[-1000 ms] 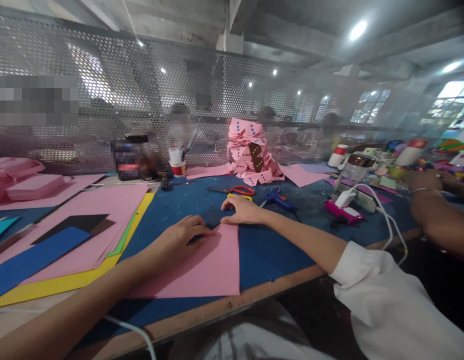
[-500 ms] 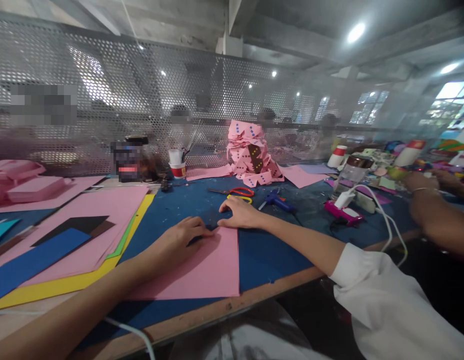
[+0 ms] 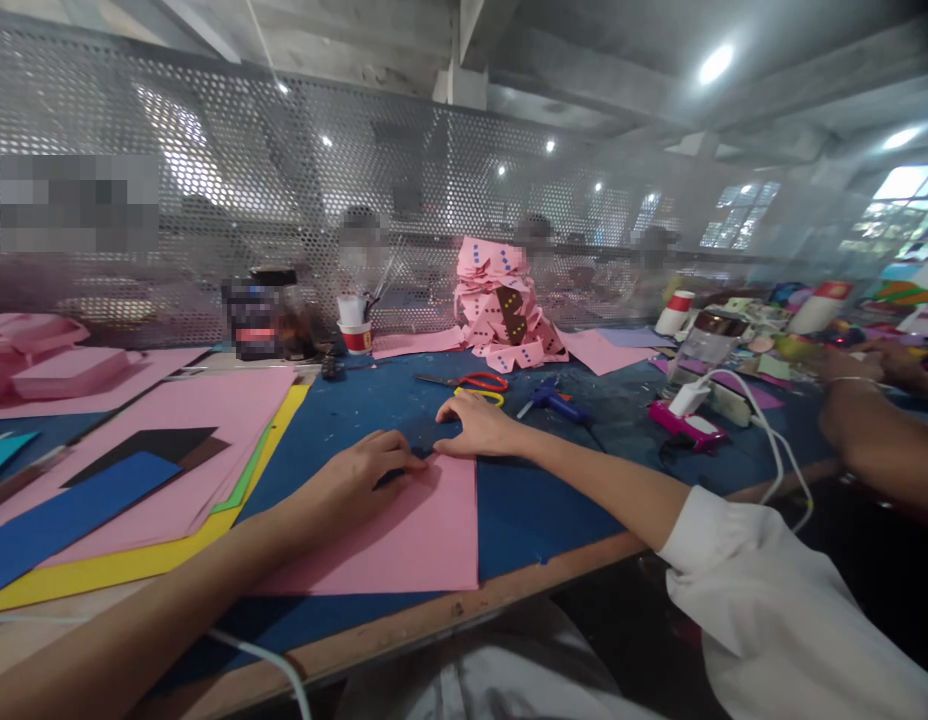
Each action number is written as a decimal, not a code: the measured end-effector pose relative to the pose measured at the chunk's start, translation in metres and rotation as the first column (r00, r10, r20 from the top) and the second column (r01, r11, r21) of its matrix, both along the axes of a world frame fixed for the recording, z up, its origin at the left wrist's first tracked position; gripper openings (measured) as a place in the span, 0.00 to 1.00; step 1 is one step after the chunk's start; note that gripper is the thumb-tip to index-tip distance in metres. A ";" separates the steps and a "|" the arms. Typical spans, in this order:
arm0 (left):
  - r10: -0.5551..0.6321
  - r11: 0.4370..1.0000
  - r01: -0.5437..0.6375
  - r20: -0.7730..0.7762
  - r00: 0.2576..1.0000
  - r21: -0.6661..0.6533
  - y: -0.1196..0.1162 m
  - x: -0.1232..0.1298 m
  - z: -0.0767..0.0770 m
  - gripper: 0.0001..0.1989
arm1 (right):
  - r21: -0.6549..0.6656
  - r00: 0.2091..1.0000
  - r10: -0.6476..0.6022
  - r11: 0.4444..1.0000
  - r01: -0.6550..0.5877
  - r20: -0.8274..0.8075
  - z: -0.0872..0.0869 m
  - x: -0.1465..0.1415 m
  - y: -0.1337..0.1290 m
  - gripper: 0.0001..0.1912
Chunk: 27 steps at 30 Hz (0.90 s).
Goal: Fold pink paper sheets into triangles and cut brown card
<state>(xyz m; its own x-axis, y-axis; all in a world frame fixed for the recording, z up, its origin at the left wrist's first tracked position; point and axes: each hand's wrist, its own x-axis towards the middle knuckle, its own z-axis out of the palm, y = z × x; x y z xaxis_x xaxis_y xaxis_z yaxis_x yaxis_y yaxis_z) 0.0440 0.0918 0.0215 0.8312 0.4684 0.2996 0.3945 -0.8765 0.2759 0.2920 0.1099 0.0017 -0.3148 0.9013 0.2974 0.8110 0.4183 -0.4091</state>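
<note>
Blue worktop (image 3: 561,510) below a perforated metal screen (image 3: 284,190), with two hands at a pink sheet

The pink sheet (image 3: 426,550) lies flat near the bench's front edge (image 3: 464,608), squarely before the wearer, where both forearms can reach it easily. Its right side shows a slight double edge, so there may be more than one layer. The left hand (image 3: 363,478) rests across its upper part, fingers bent and close together, with their tips on the paper near the far edge, probably to stop it sliding. The right hand (image 3: 483,425) meets the far edge, thumb and forefinger spread in a wide curve; that looks like steadying or lining up the edge rather than gripping.

Just beyond the right hand lie scissors (image 3: 485,382) with red and yellow handles, and beside them a blue glue gun (image 3: 558,402), both within easy reach. Left of the sheet, pink, green and yellow sheets overlap, with a blue strip (image 3: 81,522) and a black piece (image 3: 145,452) on top, seemingly put aside to free the middle.

Farther back stand a paper cup (image 3: 355,338) and a pink folded-paper pile (image 3: 501,305) with blue dots. To the right are a magenta power strip (image 3: 687,425) and a co-worker's forearm (image 3: 876,425).
</note>
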 end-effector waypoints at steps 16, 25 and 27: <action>0.009 0.999 -0.008 0.039 0.999 -0.045 0.002 -0.002 -0.004 0.12 | -0.019 0.999 0.024 1.000 -0.025 -0.027 0.002 0.002 0.001 0.16; 0.027 1.000 -0.027 0.000 1.000 0.006 0.007 0.012 0.000 0.15 | 0.003 0.999 0.030 1.000 -0.030 -0.036 -0.003 0.003 0.002 0.16; 0.018 0.999 -0.017 -0.021 1.000 0.036 0.009 0.017 0.000 0.15 | -0.003 0.999 0.027 1.000 -0.028 -0.039 -0.002 0.003 0.001 0.17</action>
